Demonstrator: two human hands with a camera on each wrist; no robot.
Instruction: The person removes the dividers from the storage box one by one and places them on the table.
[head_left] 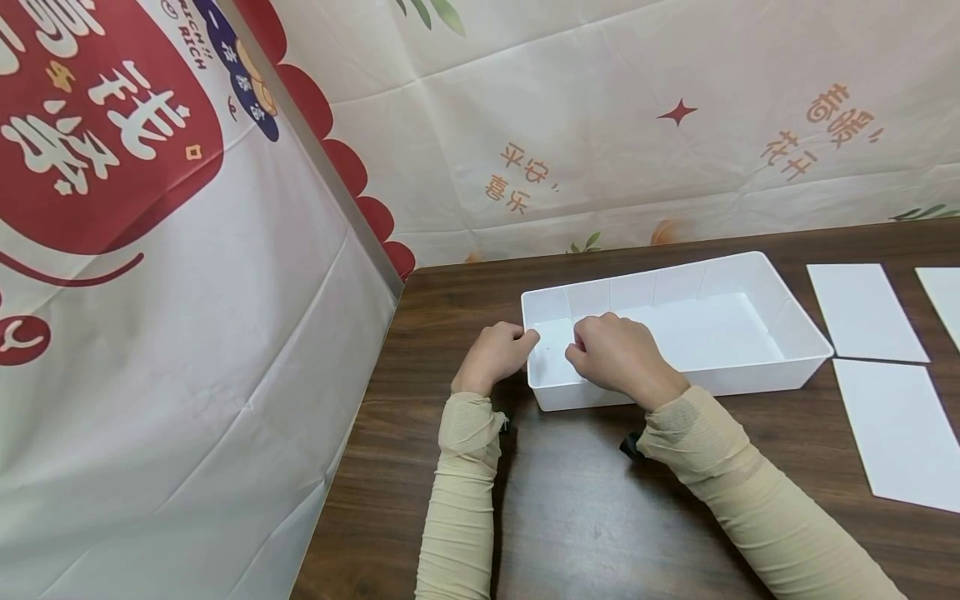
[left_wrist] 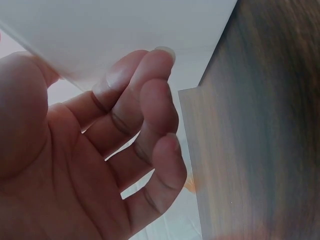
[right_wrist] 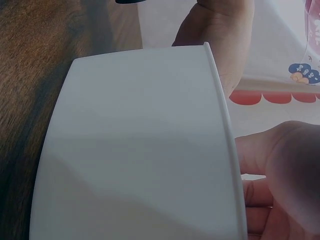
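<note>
Both hands' grip pinches one white tray [head_left: 780, 321]: left hand [head_left: 492, 357], right hand [head_left: 618, 354]; three white sheets [head_left: 864, 311] alongside.

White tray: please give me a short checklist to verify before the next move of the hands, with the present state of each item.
1. White tray rests flat on the wooden table: ok.
2. Left hand touches the tray's left end wall: ok.
3. Right hand is over the near rim, fingers curled: ok.
4. Right hand has a firm grip on the rim: cannot tell.
5. White sheets lie apart from the tray, to its right: ok.
6. Tray inside holds no loose things: cannot tell, the hands hide part of it.
</note>
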